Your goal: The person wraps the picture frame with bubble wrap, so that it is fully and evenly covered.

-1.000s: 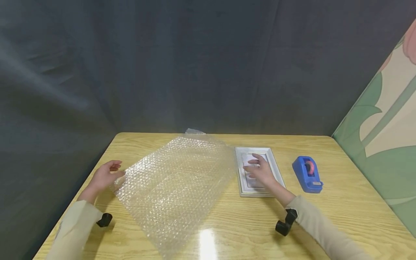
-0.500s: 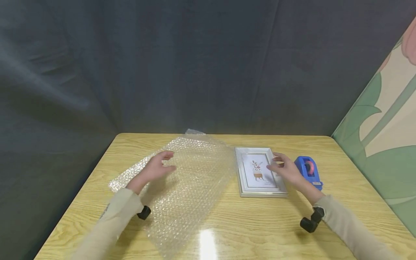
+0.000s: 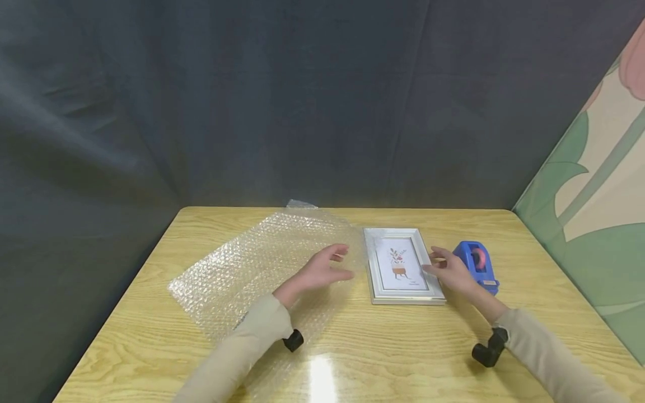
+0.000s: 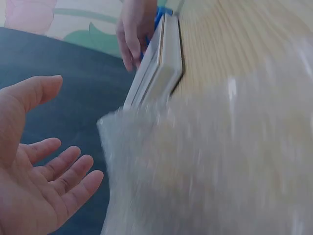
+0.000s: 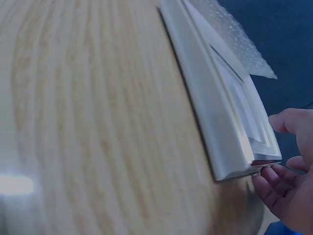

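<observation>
A silver-white picture frame (image 3: 377, 274) with a plant print lies flat on the wooden table. My right hand (image 3: 453, 274) is at its right edge, the thumb over the rim and the fingers by the outer side. In the right wrist view the fingertips (image 5: 266, 172) meet or nearly meet the side of the frame; a firm hold does not show. To the left spreads a clear sheet of bubble wrap (image 3: 237, 268), whose right corner overlaps the frame's left edge. Above that sheet my left hand (image 3: 319, 268) hovers with parted fingers and nothing in them, left of the frame.
A blue tape dispenser (image 3: 476, 263) with a pink roll stands just right of my right hand. Dark curtain (image 3: 322, 101) closes off the back and left of the table (image 3: 403, 358). On the right is a flower-patterned wall (image 3: 599, 224).
My left hand has swept right across the bubble wrap toward the frame. The right hand has moved from above the print to the frame's right edge. Frame and wrap stay in place.
</observation>
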### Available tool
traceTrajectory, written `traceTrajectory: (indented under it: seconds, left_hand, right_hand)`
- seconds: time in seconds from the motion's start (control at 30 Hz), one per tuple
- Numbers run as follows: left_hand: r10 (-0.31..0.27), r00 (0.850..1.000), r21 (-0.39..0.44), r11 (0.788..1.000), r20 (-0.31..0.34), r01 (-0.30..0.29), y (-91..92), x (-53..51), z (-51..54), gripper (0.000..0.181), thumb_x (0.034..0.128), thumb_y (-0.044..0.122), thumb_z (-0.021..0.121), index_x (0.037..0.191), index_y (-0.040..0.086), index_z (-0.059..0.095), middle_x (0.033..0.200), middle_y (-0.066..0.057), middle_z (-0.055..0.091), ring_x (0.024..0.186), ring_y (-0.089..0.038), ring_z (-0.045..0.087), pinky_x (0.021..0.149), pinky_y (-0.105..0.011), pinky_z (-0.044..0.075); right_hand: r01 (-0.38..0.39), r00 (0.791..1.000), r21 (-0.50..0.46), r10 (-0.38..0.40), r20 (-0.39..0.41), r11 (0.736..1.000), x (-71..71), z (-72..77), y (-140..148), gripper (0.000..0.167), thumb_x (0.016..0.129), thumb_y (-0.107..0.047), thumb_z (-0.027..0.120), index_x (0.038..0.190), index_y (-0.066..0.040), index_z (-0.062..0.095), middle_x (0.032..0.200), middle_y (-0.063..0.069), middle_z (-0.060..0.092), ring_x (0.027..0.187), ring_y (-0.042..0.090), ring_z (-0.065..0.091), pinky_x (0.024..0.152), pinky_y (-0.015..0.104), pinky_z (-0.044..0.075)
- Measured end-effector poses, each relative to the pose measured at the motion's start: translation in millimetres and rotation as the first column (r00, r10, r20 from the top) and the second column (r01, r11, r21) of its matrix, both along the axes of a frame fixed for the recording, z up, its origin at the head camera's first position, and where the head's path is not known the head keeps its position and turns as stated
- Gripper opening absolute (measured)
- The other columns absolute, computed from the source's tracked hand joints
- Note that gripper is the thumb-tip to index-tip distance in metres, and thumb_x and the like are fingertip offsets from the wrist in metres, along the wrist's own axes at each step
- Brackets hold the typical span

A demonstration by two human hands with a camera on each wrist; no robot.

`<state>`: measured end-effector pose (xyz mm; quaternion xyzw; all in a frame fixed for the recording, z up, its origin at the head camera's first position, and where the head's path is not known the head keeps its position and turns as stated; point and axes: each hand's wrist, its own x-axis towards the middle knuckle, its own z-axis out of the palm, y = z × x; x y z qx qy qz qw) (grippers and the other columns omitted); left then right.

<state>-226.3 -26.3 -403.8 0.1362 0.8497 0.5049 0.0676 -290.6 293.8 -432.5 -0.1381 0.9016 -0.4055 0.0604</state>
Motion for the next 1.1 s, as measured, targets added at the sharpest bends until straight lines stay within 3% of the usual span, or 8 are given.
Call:
traceTrajectory:
  seconds: [0.13, 0.3, 0.6, 0.77, 0.97, 1.1]
  left_hand:
    - [-0.028, 1.000, 0.003, 1.000, 0.011, 0.028, 19.5, -0.9, -2.5, 0.061, 0.0789, 0.018, 0.070, 0.132, 0.002, 0.043, 0.125, -0.012, 0.051, 0.109, -0.024, 0.051, 0.083, -0.028, 0.047]
    - [-0.034, 0.998, 0.000, 0.999, 0.054, 0.034, 36.3, 1.3, -3.8, 0.060, 0.0778, 0.020, 0.071, 0.130, 0.004, 0.046, 0.119, -0.010, 0.055, 0.097, -0.020, 0.055, 0.074, -0.023, 0.048]
    - [0.005, 0.995, -0.054, 0.999, 0.096, 0.000, 54.0, 3.7, -15.0, 0.062, 0.0746, 0.026, 0.074, 0.128, 0.006, 0.048, 0.115, -0.005, 0.058, 0.089, -0.011, 0.058, 0.070, -0.020, 0.049]
    - [0.029, 0.996, -0.112, 0.994, 0.081, -0.020, 61.3, 7.8, -18.0, 0.067, 0.0731, 0.026, 0.075, 0.130, 0.004, 0.046, 0.121, -0.008, 0.056, 0.084, -0.010, 0.060, 0.068, -0.019, 0.049]
    - [0.079, 0.995, -0.124, 0.990, 0.063, -0.071, 72.1, 12.9, -22.9, 0.071, 0.0714, 0.024, 0.077, 0.130, 0.000, 0.044, 0.118, -0.013, 0.056, 0.061, -0.007, 0.055, 0.063, -0.019, 0.047]
    - [0.109, 0.994, -0.177, 0.978, -0.010, -0.109, 79.2, 15.5, -24.2, 0.066, 0.0708, 0.024, 0.077, 0.124, -0.003, 0.049, 0.112, -0.015, 0.057, 0.073, -0.014, 0.060, 0.075, -0.024, 0.049]
  right_hand:
    - [0.008, 0.999, 0.043, -0.006, -0.048, 0.999, -0.2, -7.7, -1, 0.055, 0.086, -0.012, 0.060, 0.128, 0.016, 0.037, 0.119, 0.033, 0.049, 0.099, 0.038, 0.054, 0.078, 0.040, 0.049]
    - [0.035, 0.996, 0.068, -0.029, -0.087, 0.997, 0.4, -11.0, -1, 0.047, 0.084, -0.004, 0.057, 0.124, 0.016, 0.043, 0.112, 0.032, 0.054, 0.090, 0.031, 0.055, 0.071, 0.031, 0.047]
    - [0.038, 0.995, 0.051, -0.033, -0.093, 0.998, 5.6, -12.1, -2, 0.046, 0.084, -0.002, 0.057, 0.124, 0.017, 0.042, 0.109, 0.031, 0.056, 0.086, 0.025, 0.054, 0.064, 0.020, 0.044]
    - [0.024, 0.994, 0.040, -0.020, -0.103, 0.999, 13.9, -11.9, 1, 0.045, 0.084, -0.001, 0.057, 0.123, 0.018, 0.043, 0.109, 0.032, 0.056, 0.088, 0.028, 0.056, 0.065, 0.019, 0.045]
    - [0.030, 0.995, 0.016, -0.029, -0.097, 0.999, 24.9, -12.6, 5, 0.045, 0.083, -0.001, 0.059, 0.122, 0.017, 0.045, 0.105, 0.031, 0.058, 0.086, 0.024, 0.057, 0.065, 0.018, 0.046]
    - [0.045, 0.995, 0.020, -0.043, -0.086, 0.999, 32.1, -12.6, 9, 0.046, 0.083, -0.001, 0.060, 0.123, 0.016, 0.044, 0.109, 0.031, 0.056, 0.085, 0.023, 0.055, 0.064, 0.017, 0.046]
